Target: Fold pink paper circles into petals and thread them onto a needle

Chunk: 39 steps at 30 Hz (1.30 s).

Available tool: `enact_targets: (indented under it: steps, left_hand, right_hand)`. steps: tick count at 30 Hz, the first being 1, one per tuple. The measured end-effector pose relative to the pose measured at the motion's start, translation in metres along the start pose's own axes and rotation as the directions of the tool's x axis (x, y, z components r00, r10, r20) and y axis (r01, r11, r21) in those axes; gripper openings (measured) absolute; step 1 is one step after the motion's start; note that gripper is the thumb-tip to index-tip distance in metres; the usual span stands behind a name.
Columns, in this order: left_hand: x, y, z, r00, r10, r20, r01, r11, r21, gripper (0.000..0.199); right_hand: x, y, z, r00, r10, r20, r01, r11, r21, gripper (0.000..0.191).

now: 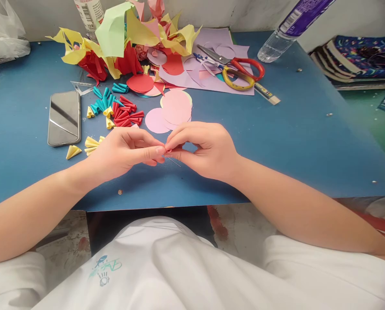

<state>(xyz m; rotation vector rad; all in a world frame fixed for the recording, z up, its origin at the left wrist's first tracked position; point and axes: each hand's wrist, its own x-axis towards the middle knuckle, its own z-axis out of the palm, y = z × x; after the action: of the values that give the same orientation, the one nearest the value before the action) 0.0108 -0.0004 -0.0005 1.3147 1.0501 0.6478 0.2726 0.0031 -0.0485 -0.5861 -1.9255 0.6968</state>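
Near the front of the blue table, my left hand (124, 153) and my right hand (205, 148) meet at the fingertips. Both pinch a small pink-red paper piece (168, 150), mostly hidden by the fingers. A thin needle-like stick (174, 162) shows just below it. Behind the hands lie pink paper circles (176, 107). Red paper cones (124, 115), teal paper cones (104, 102) and yellow paper cones (91, 144) are heaped beyond and beside my left hand.
A phone (64, 118) lies at the left. Farther back are crumpled paper scraps (111, 34), red-and-yellow scissors (240, 71) on purple sheets (179, 79), a cutter blade case (266, 93) and a bottle (276, 43). Books (357, 60) are at the far right.
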Motion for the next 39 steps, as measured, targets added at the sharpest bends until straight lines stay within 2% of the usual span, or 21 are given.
enact_targets:
  steps: [3, 7, 9, 11, 14, 18, 24, 26, 29, 34, 39]
  left_hand:
    - [0.0001, 0.0001, 0.0013, 1.000, 0.006, -0.006, -0.006, 1.000, -0.008, 0.046]
    - [-0.0007, 0.0023, 0.0026, 1.000, 0.007, -0.022, -0.007, 1.000, 0.004, 0.048]
    - [-0.0011, 0.0039, 0.0025, 1.000, 0.012, -0.023, -0.012, 1.000, -0.001, 0.047]
    - [-0.0011, 0.0044, 0.0017, 1.000, 0.021, -0.018, -0.021, 1.000, -0.007, 0.043]
    - [-0.0005, 0.0026, 0.0002, 0.998, 0.057, -0.019, -0.057, 0.998, -0.002, 0.036]
    - [-0.0002, -0.0004, 0.0007, 0.991, 0.123, -0.053, -0.123, 0.992, 0.012, 0.027]
    - [-0.0008, 0.0017, 0.0052, 0.986, 0.121, -0.115, -0.118, 0.993, 0.027, 0.042]
    - [-0.0006, 0.0010, 0.0054, 0.982, 0.142, -0.127, -0.142, 0.990, 0.014, 0.043]
    - [-0.0004, -0.0016, 0.0044, 0.977, 0.171, -0.123, -0.169, 0.985, 0.025, 0.042]
    - [-0.0025, -0.0028, 0.0036, 0.971, 0.226, -0.083, -0.218, 0.971, 0.097, 0.024]
    - [-0.0043, -0.0041, 0.0021, 0.950, 0.307, -0.059, -0.291, 0.937, 0.195, 0.007]
  right_hand:
    - [-0.0005, -0.0007, 0.0017, 0.999, -0.007, -0.034, 0.008, 1.000, 0.008, 0.020]
    - [-0.0026, -0.0011, 0.0013, 0.998, 0.063, -0.018, -0.064, 0.996, -0.054, 0.023]
    - [-0.0025, -0.0010, 0.0011, 0.999, 0.012, -0.046, -0.015, 0.999, -0.047, 0.016]
    - [-0.0012, -0.0011, 0.0012, 0.998, 0.013, -0.056, -0.016, 0.999, -0.050, 0.013]
    - [0.0015, -0.0017, 0.0022, 0.995, 0.048, -0.087, -0.052, 0.998, -0.039, 0.013]
    - [0.0027, -0.0020, 0.0049, 0.992, 0.001, -0.123, 0.000, 1.000, 0.007, 0.015]
    - [0.0002, -0.0032, 0.0078, 0.989, 0.044, -0.142, -0.041, 0.999, 0.024, 0.017]
    - [-0.0005, -0.0042, 0.0070, 0.978, -0.010, -0.209, 0.016, 0.999, 0.028, 0.014]
    - [-0.0017, -0.0068, 0.0043, 0.989, 0.107, -0.099, -0.115, 0.990, -0.084, 0.016]
    - [-0.0032, -0.0087, 0.0017, 0.996, 0.054, -0.072, -0.062, 0.992, -0.113, 0.019]
    - [-0.0045, 0.0000, 0.0034, 0.997, -0.028, -0.069, 0.016, 0.986, -0.163, 0.016]
